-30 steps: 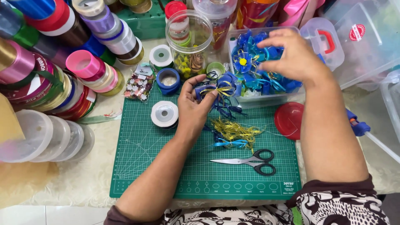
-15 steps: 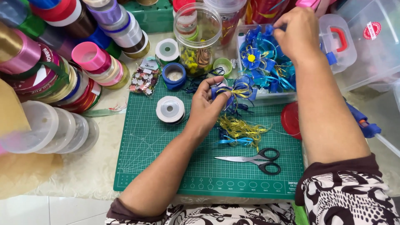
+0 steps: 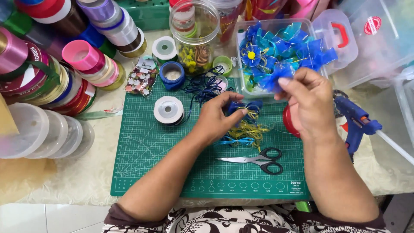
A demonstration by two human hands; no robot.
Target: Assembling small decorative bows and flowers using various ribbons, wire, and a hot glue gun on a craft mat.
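Blue ribbon bow [image 3: 241,108], trailing gold strands, sits on the green cutting mat [image 3: 142,151], where our left hand [image 3: 217,118] pinches it shut between thumb and fingers, seemingly to keep its loops bunched. Scissors [image 3: 258,160] lie just below, handy for trimming. Further right, our right hand [image 3: 308,101] grips 1 blue ribbon flower [image 3: 276,80], raised just beside the clear box [image 3: 317,28] holding more.

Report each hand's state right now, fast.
Left hand: closed, pinching a small blue ribbon bow over the green cutting mat.
Right hand: closed, fingertips holding a blue ribbon flower.
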